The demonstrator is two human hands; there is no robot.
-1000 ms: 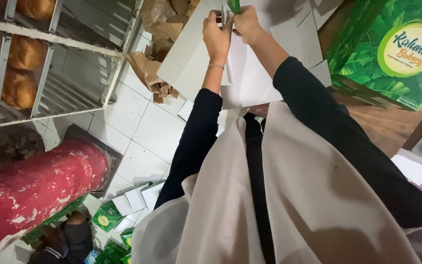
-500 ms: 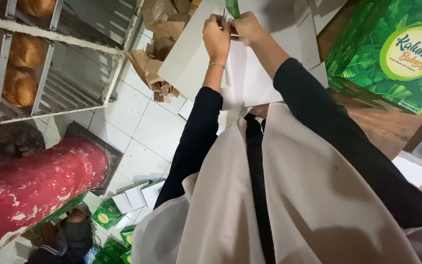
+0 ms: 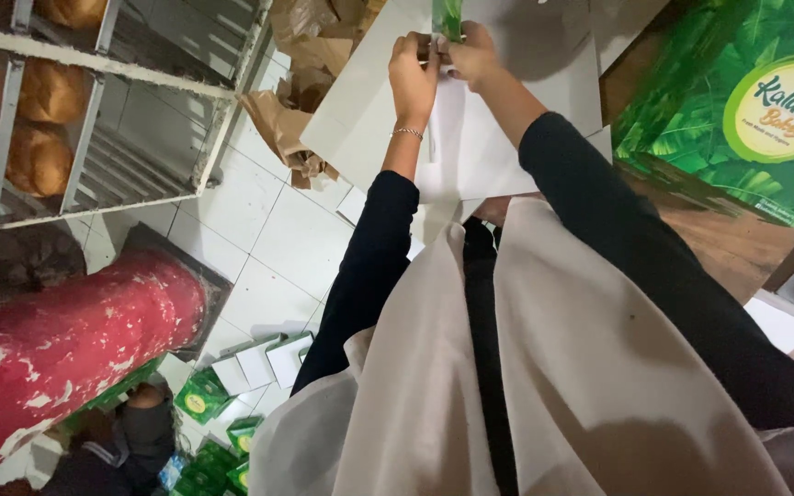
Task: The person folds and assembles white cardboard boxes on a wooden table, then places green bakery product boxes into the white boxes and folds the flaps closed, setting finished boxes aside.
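Note:
Both my hands are raised at the top of the head view, close together on a flat white cardboard sheet point(image 3: 470, 147) with a green printed edge point(image 3: 448, 16). My left hand point(image 3: 413, 73), with a thin bracelet on the wrist, pinches the sheet's fold. My right hand point(image 3: 470, 53) grips the same fold right beside it. Black sleeves and a cream apron or scarf fill the lower middle.
A green leaf-printed box point(image 3: 746, 101) stands on a wooden surface at the right. A metal rack point(image 3: 94, 101) with brown loaves is at the left. Crumpled brown paper point(image 3: 291, 110) lies on the white tiled floor. A red cylinder point(image 3: 57, 349) and small green boxes point(image 3: 222, 432) lie below.
My hands stay joined on the white sheet and have barely shifted; the view has drifted slightly.

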